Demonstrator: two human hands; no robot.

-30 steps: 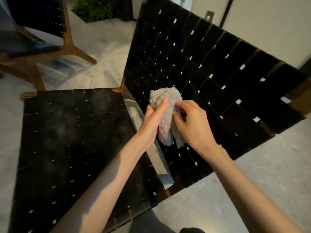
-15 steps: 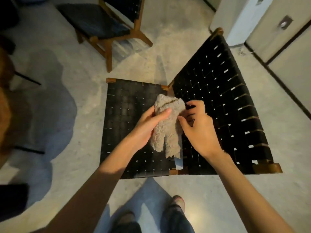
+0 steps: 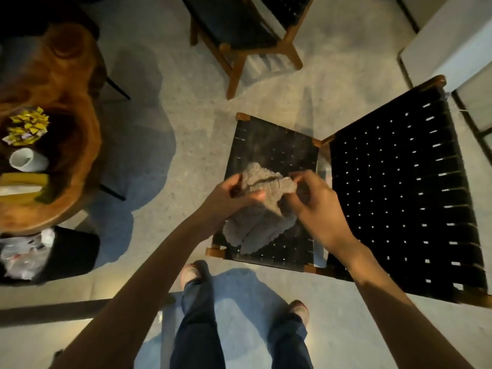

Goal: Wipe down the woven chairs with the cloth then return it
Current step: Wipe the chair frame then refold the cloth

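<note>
Both grips are clenched on one cloth (image 3: 262, 206), a shaggy grey-beige rag bunched between them. Your left grip (image 3: 231, 198) curls round its upper left edge, thumb laid across the front and fingers tucked behind. Your right grip (image 3: 316, 209) pinches the upper right corner, fingers bent tightly inward with little gap showing. The two grips sit close together, with only a short span of cloth between them.

You hold the cloth over the seat of the near woven chair (image 3: 399, 195), and its loose lower folds hang in front of the seat's near half. Whether they touch the straps cannot be told.

Count two woven chairs. The near one has black straps in a wooden frame, with its seat under the cloth and its backrest spreading to your right. The second chair (image 3: 239, 25) stands well apart, farther away across the concrete floor (image 3: 186, 107), with a dark seat on wooden legs.

Your two shoes (image 3: 193, 271) stand on the floor just short of the near chair.

To your left is one round wooden bench (image 3: 61, 75). It carries one heap of yellow packets (image 3: 26, 126) and one white cup (image 3: 26, 159) just beside it. One black bin (image 3: 72, 251) holding crumpled clear plastic stands by the bench's near edge.
</note>
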